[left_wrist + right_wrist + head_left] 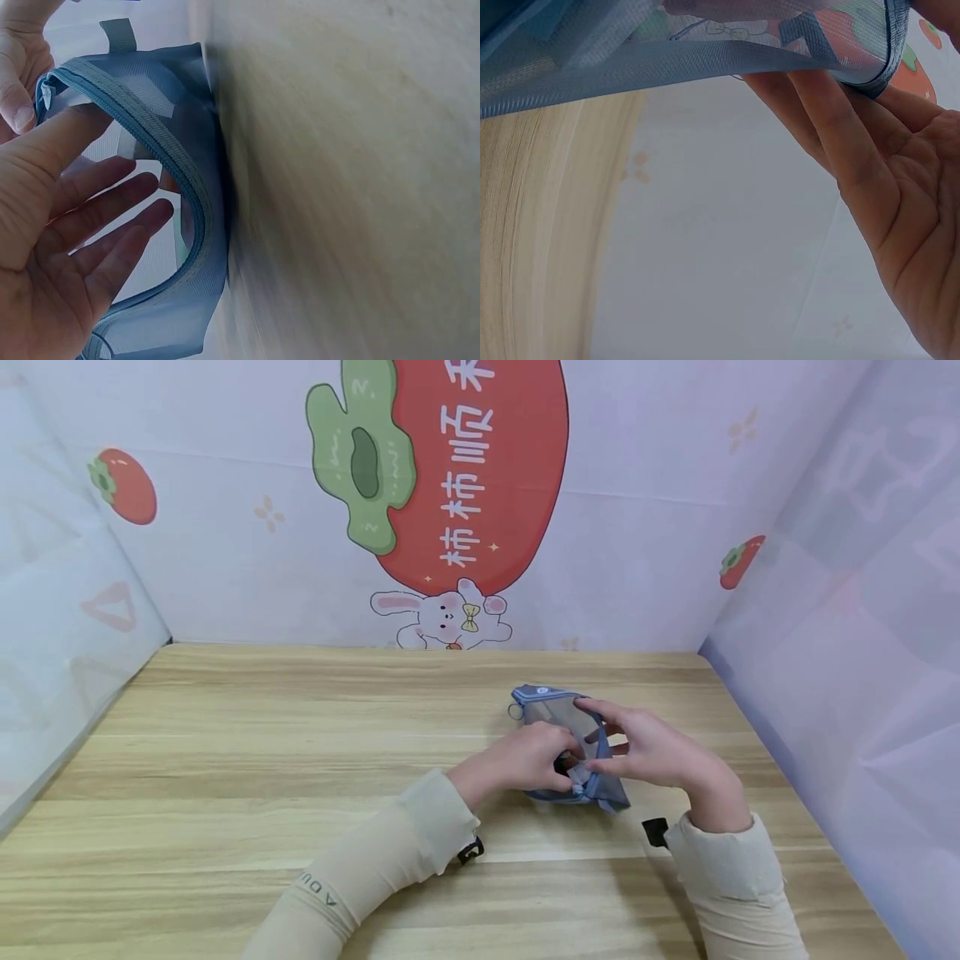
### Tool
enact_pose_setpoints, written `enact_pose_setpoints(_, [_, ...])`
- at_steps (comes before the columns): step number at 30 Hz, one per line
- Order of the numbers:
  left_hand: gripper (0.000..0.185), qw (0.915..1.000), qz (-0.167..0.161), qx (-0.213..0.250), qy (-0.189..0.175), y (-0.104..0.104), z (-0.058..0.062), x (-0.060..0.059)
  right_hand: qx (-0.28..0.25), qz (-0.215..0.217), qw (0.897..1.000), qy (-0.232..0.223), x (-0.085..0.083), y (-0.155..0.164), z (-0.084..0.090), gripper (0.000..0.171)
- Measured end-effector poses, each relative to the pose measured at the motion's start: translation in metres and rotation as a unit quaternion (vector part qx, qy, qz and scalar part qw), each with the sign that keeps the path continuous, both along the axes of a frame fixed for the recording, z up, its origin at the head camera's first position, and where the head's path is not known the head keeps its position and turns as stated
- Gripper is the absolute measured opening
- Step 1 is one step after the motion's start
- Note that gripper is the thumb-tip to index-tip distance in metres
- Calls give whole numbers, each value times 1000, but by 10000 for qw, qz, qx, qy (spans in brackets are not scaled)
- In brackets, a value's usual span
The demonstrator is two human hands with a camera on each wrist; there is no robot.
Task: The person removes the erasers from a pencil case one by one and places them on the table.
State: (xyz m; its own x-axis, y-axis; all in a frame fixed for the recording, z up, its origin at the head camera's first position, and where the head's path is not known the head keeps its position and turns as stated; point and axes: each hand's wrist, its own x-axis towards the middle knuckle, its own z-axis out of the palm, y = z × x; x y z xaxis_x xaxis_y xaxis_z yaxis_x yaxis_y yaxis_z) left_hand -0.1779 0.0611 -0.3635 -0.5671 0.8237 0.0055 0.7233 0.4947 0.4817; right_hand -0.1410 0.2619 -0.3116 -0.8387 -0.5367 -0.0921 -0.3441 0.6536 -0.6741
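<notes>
A blue-grey mesh zipper pouch (558, 710) lies on the table with its zip undone and its mouth gaping. My left hand (536, 758) reaches in through that mouth. In the left wrist view, the left hand's fingers (105, 202) extend loosely inside the pouch, and nothing shows between them. The left thumb passes under the zipper rim (142, 120). My right hand (652, 747) grips the pouch's right side, the thumb at the rim and the fingers (832, 120) behind the mesh. Inside, a small brownish item (168, 180) is partly hidden; its kind is unclear.
The pouch rests on a wood-grain table (262, 735), toward its right side. A metal ring (515, 711) hangs at the pouch's far-left corner. Printed white sheets (637, 527) stand at the back and on both sides.
</notes>
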Motion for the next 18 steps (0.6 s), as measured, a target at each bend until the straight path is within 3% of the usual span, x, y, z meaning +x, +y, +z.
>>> enact_pose_setpoints(7, [21,9999,-58,92,22,3,-4,0,-97,21,9999,-30,0,1,-1,79])
enact_pose_setpoints(18, [22,9997,-13,193,116,5,-10,-5,71,-66,9999,77,0,2,-1,78])
